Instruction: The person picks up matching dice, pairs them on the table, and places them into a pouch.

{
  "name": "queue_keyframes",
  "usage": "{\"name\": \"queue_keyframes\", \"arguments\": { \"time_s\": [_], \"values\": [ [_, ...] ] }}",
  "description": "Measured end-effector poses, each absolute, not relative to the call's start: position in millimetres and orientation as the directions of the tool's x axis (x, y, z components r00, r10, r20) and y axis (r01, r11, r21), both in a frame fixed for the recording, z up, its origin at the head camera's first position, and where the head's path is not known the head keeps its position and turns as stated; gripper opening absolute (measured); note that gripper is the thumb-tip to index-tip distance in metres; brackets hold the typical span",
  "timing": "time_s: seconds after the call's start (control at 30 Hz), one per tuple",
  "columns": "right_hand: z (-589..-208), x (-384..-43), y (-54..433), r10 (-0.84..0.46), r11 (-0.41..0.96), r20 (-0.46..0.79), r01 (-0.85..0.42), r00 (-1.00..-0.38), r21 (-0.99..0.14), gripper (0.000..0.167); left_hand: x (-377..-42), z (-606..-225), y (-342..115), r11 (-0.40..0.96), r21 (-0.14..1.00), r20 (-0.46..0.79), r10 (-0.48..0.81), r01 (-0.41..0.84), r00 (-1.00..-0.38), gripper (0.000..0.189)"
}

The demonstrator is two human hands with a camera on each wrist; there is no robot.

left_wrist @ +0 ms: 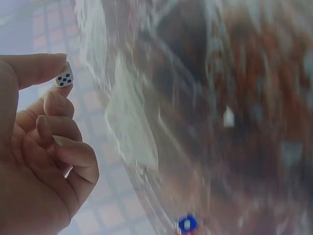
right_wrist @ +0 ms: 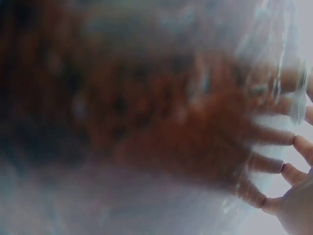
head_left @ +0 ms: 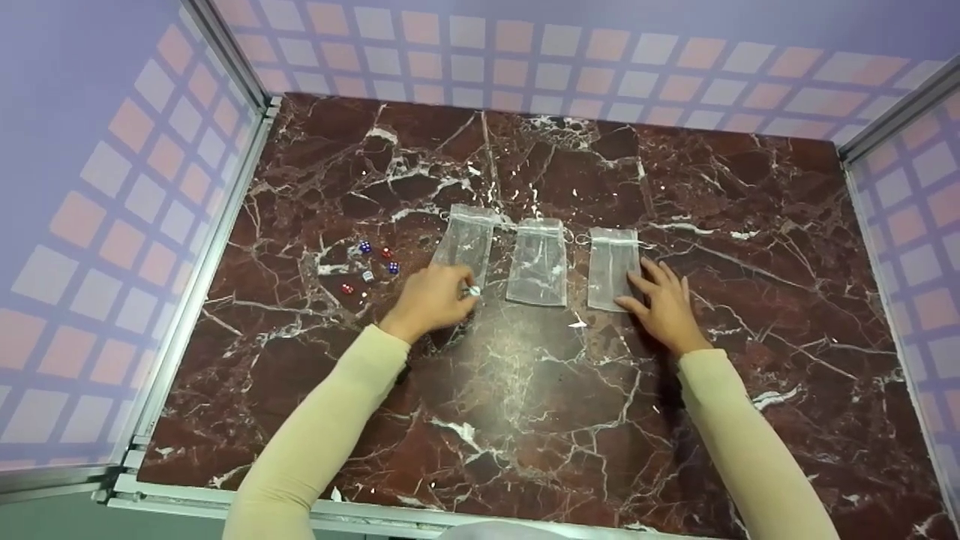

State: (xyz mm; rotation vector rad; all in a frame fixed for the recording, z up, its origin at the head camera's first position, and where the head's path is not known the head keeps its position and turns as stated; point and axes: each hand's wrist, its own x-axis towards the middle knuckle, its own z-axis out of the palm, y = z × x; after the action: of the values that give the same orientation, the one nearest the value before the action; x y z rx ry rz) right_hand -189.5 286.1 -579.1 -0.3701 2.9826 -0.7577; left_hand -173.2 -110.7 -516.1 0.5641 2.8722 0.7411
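My left hand (head_left: 431, 300) pinches a white die (head_left: 474, 290) between thumb and fingertip, over the bottom end of the left sheer pouch (head_left: 471, 236). Blue pips show on that die in the left wrist view, where a pale pouch (left_wrist: 128, 120) lies beyond the fingers. A middle sheer pouch (head_left: 537, 262) and a right one (head_left: 606, 270) lie flat in the same row. With fingers spread, my right hand (head_left: 666, 307) rests at the right pouch's right edge. In the right wrist view its fingertips meet their reflection in the shiny tabletop.
Left of the pouches lie loose dice: a blue die (head_left: 365, 246), a red die (head_left: 386, 253), another blue die (head_left: 394, 268), a white-looking die (head_left: 367, 276) and another red die (head_left: 347, 288). Checked panels wall in the marbled table (head_left: 510, 420) at the back and sides.
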Motion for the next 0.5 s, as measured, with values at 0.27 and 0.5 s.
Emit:
{"name": "queue_keyframes", "arguments": {
  "time_s": [0.27,0.5],
  "values": [
    [-579.0,-190.4,285.0,-0.246,0.848,0.02,-0.225,-0.969,-0.48,0.06,-156.4,-531.5,-79.2,0.771,0.486,-0.068,0.503,0.411,-0.862,0.013],
    [-580.3,-188.0,285.4,-0.238,0.845,0.016,-0.216,-0.971,-0.489,0.06,-144.5,-541.5,-55.1,0.733,0.479,-0.043,0.57,0.484,-0.821,0.011]
  ]
}}
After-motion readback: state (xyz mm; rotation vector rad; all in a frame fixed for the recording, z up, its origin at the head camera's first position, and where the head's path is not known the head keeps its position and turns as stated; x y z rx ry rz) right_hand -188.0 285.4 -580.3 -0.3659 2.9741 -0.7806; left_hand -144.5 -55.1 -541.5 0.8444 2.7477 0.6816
